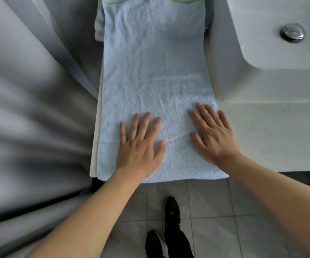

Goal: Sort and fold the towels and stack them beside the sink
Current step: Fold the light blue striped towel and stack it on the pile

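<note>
A long light blue towel (154, 67) lies flat on the white counter, left of the sink (280, 51). A green line crosses its far end. My left hand (141, 144) presses flat on the towel's near left part, fingers spread and straight. My right hand (211, 133) presses flat on its near right part, close to the towel's right edge. Under the far end, edges of other towels (99, 27) stick out on the left, and a darker one (209, 21) shows on the right.
A white counter (271, 136) stretches to the right, bearing the raised sink basin with its chrome drain plug (292, 32). A grey curtain (29, 108) hangs along the left. Below the counter edge are grey floor tiles and my black shoes (171, 211).
</note>
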Demonstrator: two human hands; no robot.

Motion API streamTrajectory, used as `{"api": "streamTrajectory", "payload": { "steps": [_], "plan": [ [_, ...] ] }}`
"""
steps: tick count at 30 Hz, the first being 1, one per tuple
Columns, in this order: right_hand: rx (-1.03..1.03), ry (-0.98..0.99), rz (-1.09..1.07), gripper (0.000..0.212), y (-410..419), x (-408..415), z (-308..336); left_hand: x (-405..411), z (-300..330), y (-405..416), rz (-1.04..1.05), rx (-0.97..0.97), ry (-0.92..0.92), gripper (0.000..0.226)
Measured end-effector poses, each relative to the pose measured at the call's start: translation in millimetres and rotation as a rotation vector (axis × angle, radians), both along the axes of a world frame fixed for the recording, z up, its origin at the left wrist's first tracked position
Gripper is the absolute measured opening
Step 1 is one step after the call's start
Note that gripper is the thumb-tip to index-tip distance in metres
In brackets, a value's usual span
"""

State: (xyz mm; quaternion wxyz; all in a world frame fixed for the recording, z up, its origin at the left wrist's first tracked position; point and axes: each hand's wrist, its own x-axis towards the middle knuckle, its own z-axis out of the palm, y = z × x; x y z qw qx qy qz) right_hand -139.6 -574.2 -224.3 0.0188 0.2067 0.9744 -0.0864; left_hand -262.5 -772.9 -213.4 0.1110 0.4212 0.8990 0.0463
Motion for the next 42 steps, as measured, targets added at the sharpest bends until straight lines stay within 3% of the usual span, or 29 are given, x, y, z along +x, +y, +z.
{"api": "streamTrajectory", "payload": {
  "steps": [4,8,11,17,19,22,24,26,29,30,32,34,35,38,42],
  "plan": [
    [0.004,0.000,-0.006,0.067,1,0,0,-5,4,-11,0.039,0.051,0.050,0.067],
    [0.008,0.018,-0.008,0.068,0,-1,0,18,14,-31,-0.256,0.262,0.047,0.039],
    [-0.003,0.023,-0.012,0.069,-1,-1,1,26,17,-45,-0.340,0.126,-0.080,0.035],
    [0.005,0.029,-0.019,0.068,-1,0,0,12,27,-31,-0.508,-0.016,-0.060,0.025],
    [0.003,0.031,-0.020,0.067,-1,0,0,4,36,-24,-0.463,-0.096,-0.246,0.026],
    [0.012,0.023,-0.012,0.067,0,2,0,-21,59,-9,-0.203,-0.094,-0.656,0.024],
    [0.015,0.032,-0.015,0.067,0,2,-1,-38,69,8,-0.104,-0.012,-0.712,0.018],
    [0.016,0.052,-0.026,0.067,0,1,-2,-43,71,27,-0.080,0.059,-0.578,0.015],
    [0.002,0.062,-0.025,0.067,1,0,-3,-30,55,42,-0.253,0.045,-0.012,0.018],
    [0.001,0.066,-0.024,0.067,1,1,-3,-23,48,40,-0.292,0.088,0.075,0.025],
    [0.001,0.067,-0.023,0.067,2,1,-3,-14,34,29,-0.303,0.159,0.041,0.030],
    [-0.001,0.067,-0.020,0.067,2,2,-3,-11,26,16,-0.250,0.213,-0.112,0.012],
    [-0.001,0.070,-0.019,0.067,2,2,-3,-11,24,9,-0.223,0.206,-0.174,0.014],
    [-0.007,0.069,-0.022,0.067,2,1,-2,-11,26,-9,-0.299,-0.043,-0.191,0.061],
    [-0.003,0.058,-0.020,0.066,2,2,-1,-18,41,-10,-0.340,0.000,-0.162,0.039]
  ]
}}
